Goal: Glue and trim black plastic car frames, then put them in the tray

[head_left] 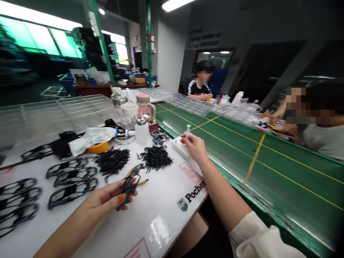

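Observation:
My left hand (114, 200) is closed around a dark eyeglass frame (129, 187), tilted above the white tabletop. Just behind that frame lies a tool with yellow curved handles (143, 182), partly covered, perhaps pliers. At the table's right edge, my right hand (196, 147) pinches a clear syringe (188, 129), its plunger end pointing up. Beneath that hand is a white folded sheet or pad (178, 145). Two heaps of small black curved pieces, a left heap (113, 160) and a right heap (157, 157), rest beyond my left hand.
Several dark eyeglass frames (72, 191) are lined up at left. A white pump bottle (142, 132), a pink mug (143, 104) and an orange tape roll (99, 147) stand farther back. Along the right runs a green conveyor belt (228, 143); two people sit across it.

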The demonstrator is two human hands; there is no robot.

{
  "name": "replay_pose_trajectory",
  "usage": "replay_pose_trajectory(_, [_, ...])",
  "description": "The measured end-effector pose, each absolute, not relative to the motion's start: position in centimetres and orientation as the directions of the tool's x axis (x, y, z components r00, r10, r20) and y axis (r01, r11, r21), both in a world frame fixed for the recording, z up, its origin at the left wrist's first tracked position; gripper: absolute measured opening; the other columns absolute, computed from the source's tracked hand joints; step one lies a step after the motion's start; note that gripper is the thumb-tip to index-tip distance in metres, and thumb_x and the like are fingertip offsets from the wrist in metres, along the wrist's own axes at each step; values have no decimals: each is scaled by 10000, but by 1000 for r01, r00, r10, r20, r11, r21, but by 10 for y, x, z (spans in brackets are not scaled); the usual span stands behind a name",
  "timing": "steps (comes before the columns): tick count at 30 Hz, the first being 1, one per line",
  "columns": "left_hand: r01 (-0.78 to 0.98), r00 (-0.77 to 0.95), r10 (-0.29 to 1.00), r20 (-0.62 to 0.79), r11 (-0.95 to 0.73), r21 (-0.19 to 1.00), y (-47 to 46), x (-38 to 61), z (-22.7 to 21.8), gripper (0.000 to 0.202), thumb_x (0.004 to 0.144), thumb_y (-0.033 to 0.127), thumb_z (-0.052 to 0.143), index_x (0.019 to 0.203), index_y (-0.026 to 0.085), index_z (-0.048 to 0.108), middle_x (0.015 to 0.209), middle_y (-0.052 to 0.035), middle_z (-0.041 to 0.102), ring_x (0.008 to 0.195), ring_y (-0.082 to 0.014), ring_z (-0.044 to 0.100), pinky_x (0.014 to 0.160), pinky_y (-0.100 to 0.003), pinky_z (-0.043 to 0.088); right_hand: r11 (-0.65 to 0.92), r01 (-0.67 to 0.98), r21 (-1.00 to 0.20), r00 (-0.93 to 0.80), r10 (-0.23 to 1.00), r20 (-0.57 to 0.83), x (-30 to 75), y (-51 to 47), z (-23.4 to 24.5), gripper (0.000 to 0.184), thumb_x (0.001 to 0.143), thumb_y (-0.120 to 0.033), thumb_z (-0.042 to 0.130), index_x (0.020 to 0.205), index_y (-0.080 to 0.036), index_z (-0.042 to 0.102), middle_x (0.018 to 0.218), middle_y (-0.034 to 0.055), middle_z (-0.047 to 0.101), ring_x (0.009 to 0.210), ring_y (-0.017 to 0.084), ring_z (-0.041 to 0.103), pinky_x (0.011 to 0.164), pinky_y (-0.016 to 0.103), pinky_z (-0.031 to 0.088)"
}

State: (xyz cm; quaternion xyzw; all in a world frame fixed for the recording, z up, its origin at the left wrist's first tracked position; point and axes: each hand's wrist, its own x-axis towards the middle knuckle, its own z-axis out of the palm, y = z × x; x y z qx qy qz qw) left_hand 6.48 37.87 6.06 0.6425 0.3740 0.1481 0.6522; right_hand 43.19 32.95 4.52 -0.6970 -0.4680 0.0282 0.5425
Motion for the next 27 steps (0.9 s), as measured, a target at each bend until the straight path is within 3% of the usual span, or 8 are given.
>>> replay_pose_trajectory(3, [256, 732, 617, -290, 145, 956, 377, 66, 68, 580, 817, 548, 654, 1277, 202, 586, 1141, -95, 679, 996, -232, 610, 844, -330, 503, 74, 590, -804, 602, 623, 500, 432, 328, 45, 252, 822, -373, 603, 910, -165, 715, 799, 56, 731, 743, 200, 678, 741, 311, 499])
replay_pose_trajectory(8, [205, 742, 622, -252, 147, 968, 376, 67, 72, 510, 847, 470, 649, 1248, 162, 585, 1043, -95, 692, 886, -173, 601, 775, -286, 482, 246, 527, -813, 724, 371, 582, 422, 323, 57, 427, 918, -503, 451, 1046, -127, 609, 963, 131, 713, 857, 203, 673, 739, 315, 516])
replay_pose_trajectory(10, [196, 746, 621, -240, 139, 971, 376, 67, 70, 505, 844, 449, 658, 1248, 153, 586, 1025, -98, 697, 859, -164, 597, 759, -285, 480, 322, 478, -817, 706, 412, 576, 406, 324, 70, 429, 906, -475, 514, 1183, -150, 548, 955, 114, 717, 839, 202, 690, 751, 325, 531])
replay_pose_trajectory(14, [202, 723, 645, -247, 144, 969, 377, 67, 68, 549, 822, 422, 692, 1276, 138, 568, 1012, -109, 704, 838, -164, 598, 732, -291, 490, 505, 244, -828, 485, 676, 555, 353, 329, 108, 599, 852, -323, 660, 1379, -255, 382, 852, 49, 730, 728, 213, 715, 720, 346, 564])
replay_pose_trajectory(18, [189, 700, 679, -223, 126, 974, 379, 66, 67, 551, 787, 426, 729, 1242, 146, 595, 970, -98, 701, 870, -183, 604, 715, -296, 498, 591, 20, -806, 162, 794, 586, 299, 336, 137, 221, 770, -128, 660, 975, -197, 613, 922, 58, 712, 834, 199, 694, 798, 340, 544])
replay_pose_trajectory(21, [173, 690, 695, -204, 116, 978, 380, 66, 64, 544, 762, 436, 751, 1220, 176, 616, 912, -66, 679, 859, -182, 595, 707, -295, 490, 628, -171, -759, 58, 776, 629, 272, 337, 140, 130, 682, -68, 616, 740, -179, 582, 785, 21, 653, 679, 138, 587, 679, 289, 488])
replay_pose_trajectory(24, [164, 677, 712, -185, 98, 982, 381, 67, 61, 547, 736, 439, 774, 1206, 199, 631, 828, -21, 615, 801, -159, 563, 693, -286, 464, 540, -381, -751, 15, 815, 579, 260, 333, 134, 135, 761, -302, 642, 766, -191, 566, 635, -4, 507, 577, 127, 447, 580, 278, 396])
replay_pose_trajectory(27, [182, 662, 728, -178, 75, 980, 381, 68, 60, 562, 732, 448, 775, 1217, 204, 630, 839, -17, 582, 787, -150, 536, 677, -276, 436, 475, -453, -754, -98, 814, 572, 261, 329, 125, 527, 862, -649, 477, 605, -189, 465, 518, -23, 356, 496, 114, 357, 519, 279, 327])
